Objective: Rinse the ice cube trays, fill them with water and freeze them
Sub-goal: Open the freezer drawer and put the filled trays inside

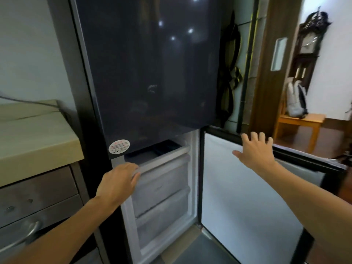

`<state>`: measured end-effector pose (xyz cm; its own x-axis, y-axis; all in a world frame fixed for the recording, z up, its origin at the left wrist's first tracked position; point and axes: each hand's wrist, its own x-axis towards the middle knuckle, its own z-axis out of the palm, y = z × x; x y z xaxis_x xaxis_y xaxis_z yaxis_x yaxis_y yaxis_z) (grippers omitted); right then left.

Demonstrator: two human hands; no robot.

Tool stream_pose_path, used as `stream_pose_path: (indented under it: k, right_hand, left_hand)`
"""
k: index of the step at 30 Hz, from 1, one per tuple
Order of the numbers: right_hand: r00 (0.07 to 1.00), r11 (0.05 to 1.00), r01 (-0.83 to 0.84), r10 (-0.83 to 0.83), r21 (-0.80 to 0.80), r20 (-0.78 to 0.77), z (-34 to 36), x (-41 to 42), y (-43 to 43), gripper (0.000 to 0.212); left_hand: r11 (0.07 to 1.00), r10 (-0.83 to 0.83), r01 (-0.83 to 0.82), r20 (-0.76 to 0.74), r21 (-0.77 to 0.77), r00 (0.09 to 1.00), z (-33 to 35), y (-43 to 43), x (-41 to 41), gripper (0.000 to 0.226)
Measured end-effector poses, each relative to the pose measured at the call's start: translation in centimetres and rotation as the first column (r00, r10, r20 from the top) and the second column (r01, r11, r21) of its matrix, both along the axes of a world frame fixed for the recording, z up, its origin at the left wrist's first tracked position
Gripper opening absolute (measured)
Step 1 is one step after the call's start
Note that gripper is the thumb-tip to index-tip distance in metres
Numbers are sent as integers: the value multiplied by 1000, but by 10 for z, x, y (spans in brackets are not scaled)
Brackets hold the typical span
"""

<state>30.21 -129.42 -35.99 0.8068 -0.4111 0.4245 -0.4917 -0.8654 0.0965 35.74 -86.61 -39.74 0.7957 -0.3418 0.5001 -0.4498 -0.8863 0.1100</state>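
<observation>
A tall dark fridge [148,69] fills the middle, its lower freezer door [247,187] swung open to the right. The top freezer drawer [163,159] is slid out a little, and a dark ice cube tray [162,148] lies in it, partly hidden under the upper door. My left hand [120,180] rests with straight fingers on the front left edge of that drawer. My right hand [255,149] is spread open against the top inner edge of the freezer door. Two frosted drawers [163,206] below are pushed in.
A beige countertop [34,138] over metal drawers with a handle [28,235] stands left of the fridge. Dark bags [230,77] hang on the wall right of it. Beyond a wooden door frame, a backpack [297,100] sits on a wooden bench [299,122].
</observation>
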Motion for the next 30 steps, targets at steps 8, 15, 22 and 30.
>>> stream_pose_path:
  k: [8,15,22,30]
  right_hand:
    - [951,957,265,-239,118,-197,3,-85,-55,98]
    - [970,989,35,1,146,-244,20,-105,11,95]
    - [908,848,-275,384,454,-165,35,-88,94,108]
    - [719,631,-590,695,504,-29,-1,-45,190,73]
  left_hand:
    - [999,-37,38,53,-11,998,11,-15,-50,23]
    - [996,-73,59,253,60,965,39,-9,-83,23]
    - [992,72,-114,500,53,863,77,38,-86,50]
    - [878,407,-460,299,132,863,97,118,-87,73]
